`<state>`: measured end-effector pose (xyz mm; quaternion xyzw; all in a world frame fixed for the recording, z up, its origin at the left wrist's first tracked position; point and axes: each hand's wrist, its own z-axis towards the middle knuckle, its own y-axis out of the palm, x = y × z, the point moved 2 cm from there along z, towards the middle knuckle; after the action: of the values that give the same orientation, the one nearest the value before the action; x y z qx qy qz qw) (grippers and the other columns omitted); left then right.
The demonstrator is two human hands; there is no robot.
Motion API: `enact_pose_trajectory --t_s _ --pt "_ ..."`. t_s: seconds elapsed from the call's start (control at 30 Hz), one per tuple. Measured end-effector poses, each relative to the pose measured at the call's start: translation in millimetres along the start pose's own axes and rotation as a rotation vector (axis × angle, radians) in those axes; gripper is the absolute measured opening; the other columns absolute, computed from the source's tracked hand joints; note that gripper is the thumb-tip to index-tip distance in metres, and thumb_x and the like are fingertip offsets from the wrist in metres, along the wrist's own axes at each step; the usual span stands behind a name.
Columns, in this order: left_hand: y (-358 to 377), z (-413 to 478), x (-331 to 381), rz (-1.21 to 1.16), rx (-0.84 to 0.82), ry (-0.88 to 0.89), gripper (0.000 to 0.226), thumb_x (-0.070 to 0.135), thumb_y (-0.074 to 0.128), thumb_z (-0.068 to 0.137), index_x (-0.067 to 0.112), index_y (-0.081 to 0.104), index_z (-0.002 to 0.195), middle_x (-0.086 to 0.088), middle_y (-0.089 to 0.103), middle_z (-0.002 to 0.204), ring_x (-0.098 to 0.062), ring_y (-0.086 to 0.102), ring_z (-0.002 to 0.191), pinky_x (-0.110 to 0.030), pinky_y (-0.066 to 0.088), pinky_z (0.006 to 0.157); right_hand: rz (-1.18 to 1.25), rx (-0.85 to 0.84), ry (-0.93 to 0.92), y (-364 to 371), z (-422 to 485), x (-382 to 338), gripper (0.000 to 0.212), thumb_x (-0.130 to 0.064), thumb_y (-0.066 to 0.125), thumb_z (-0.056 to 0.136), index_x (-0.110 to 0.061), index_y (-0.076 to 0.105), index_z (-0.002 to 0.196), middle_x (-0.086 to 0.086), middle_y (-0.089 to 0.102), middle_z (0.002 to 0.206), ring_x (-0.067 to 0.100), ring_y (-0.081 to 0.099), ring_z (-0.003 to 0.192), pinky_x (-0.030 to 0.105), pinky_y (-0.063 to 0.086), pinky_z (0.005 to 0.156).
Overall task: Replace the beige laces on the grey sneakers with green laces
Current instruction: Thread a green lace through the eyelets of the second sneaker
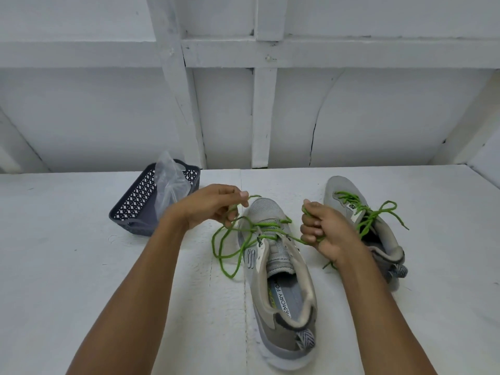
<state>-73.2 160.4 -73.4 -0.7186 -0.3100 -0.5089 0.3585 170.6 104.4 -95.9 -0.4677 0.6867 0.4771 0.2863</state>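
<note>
Head view: my left hand (208, 205) pinches, my right hand (324, 231) clenches, the green lace (270, 225) either side of the centre-frame sneaker (261, 209).

A plain workroom: white-painted timber-framed wall (108, 104) behind a white table (67, 266).

On the table (67, 266): bag (170, 182) in basket (132, 204) at left, near sneaker (281, 266) centre, far sneaker (338, 193) to its right.

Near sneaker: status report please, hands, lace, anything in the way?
Left hand pinches green lace, right hand grips its other end. Near sneaker laced, untied. Basket stands apart, left.
</note>
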Motion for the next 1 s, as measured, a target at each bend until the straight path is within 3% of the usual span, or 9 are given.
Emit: enact_pose_trajectory --t_s 0.13,0.23,0.33,0.43,0.53,0.67,0.83,0.93,1.0 --pt "9 -6 6 -0.011 0.027 0.059 0.041 0.045 0.065 0.086 0.005 0.073 0.094 0.002 0.038 0.056 -0.013 0.037 0.052 -0.029 0.039 0.056 -0.83 -0.106 -0.111 7 -9 -7 0.032 -0.036 0.074 0.086 -0.009 0.06 0.076 -0.008 0.031 0.051 0.009 0.024 0.044 0.021 0.021 0.044" --pt "11 -9 14 -0.159 0.058 0.202 0.028 0.036 0.063 0.092 0.011 0.074 0.089 0.001 0.038 0.056 -0.012 0.034 0.05 -0.03 0.04 0.056 -1.07 -0.208 -0.104 12 -15 -10 0.036 -0.042 0.074 0.084 -0.012 0.061 0.068 -0.001 0.04 0.059 0.009 0.03 0.049 0.022 0.025 0.048" --pt "9 -14 19 -0.393 0.02 0.296 0.037 0.043 0.066 0.09 0.01 0.074 0.075 -0.001 0.042 0.055 -0.011 0.038 0.047 -0.029 0.041 0.054 -0.888 -0.202 -0.144 13 -15 -11 0.027 -0.025 0.065 0.093 -0.014 0.06 0.07 0.002 0.062 0.069 0.008 0.051 0.058 0.02 0.04 0.054" --pt "4 -16 21 -0.288 0.081 0.223 0.052 0.051 0.062 0.091 0.008 0.07 0.062 -0.005 0.048 0.054 -0.016 0.042 0.048 -0.032 0.042 0.055 -0.2 -0.167 -0.08 12 -12 -8 0.026 -0.016 0.046 0.102 -0.007 0.052 0.079 0.02 0.072 0.098 0.029 0.07 0.088 0.036 0.059 0.08" --pt "4 -14 14 0.095 0.159 0.051 0.05 0.047 0.055 0.098 0.005 0.071 0.077 -0.008 0.059 0.066 -0.02 0.054 0.061 -0.034 0.049 0.062 0.22 -0.126 -0.017 10 -8 -6 0.037 -0.021 0.039 0.105 -0.01 0.047 0.071 0.014 0.065 0.066 0.029 0.069 0.065 0.045 0.062 0.071" --pt "11 -2 3 0.42 0.251 0.018 0.026 0.04 0.067 0.091 0.019 0.066 0.105 0.001 0.067 0.1 -0.014 0.063 0.084 -0.029 0.053 0.073 -0.047 0.064 -0.07 3 -3 -6 0.032 -0.028 0.053 0.1 -0.019 0.039 0.073 -0.004 0.027 0.052 0.01 0.022 0.042 0.02 0.027 0.039" --pt "30 1 2 0.507 0.231 0.155 0.06 0.037 0.078 0.082 0.032 0.048 0.134 0.008 0.05 0.129 -0.009 0.053 0.113 -0.019 0.044 0.082 -1.044 -0.114 -0.116 5 -13 -8 0.038 -0.046 0.074 0.083 -0.01 0.065 0.075 -0.006 0.04 0.055 0.009 0.031 0.048 0.022 0.024 0.046" --pt "35 3 -2 0.609 0.161 0.152 0.072 0.042 0.081 0.078 0.034 0.044 0.139 0.007 0.043 0.139 -0.012 0.043 0.126 -0.029 0.042 0.097 -0.994 -0.209 -0.146 10 -18 -10 0.03 -0.037 0.069 0.089 -0.013 0.065 0.071 0.001 0.055 0.068 0.01 0.043 0.06 0.024 0.032 0.059" --pt "35 4 -5 0.659 0.139 0.115 0.078 0.046 0.081 0.076 0.037 0.041 0.142 0.006 0.039 0.144 -0.015 0.036 0.133 -0.037 0.038 0.107 -0.647 -0.194 -0.198 12 -21 -15 0.026 -0.026 0.058 0.096 -0.008 0.059 0.077 0.006 0.069 0.08 0.013 0.063 0.072 0.029 0.045 0.069"
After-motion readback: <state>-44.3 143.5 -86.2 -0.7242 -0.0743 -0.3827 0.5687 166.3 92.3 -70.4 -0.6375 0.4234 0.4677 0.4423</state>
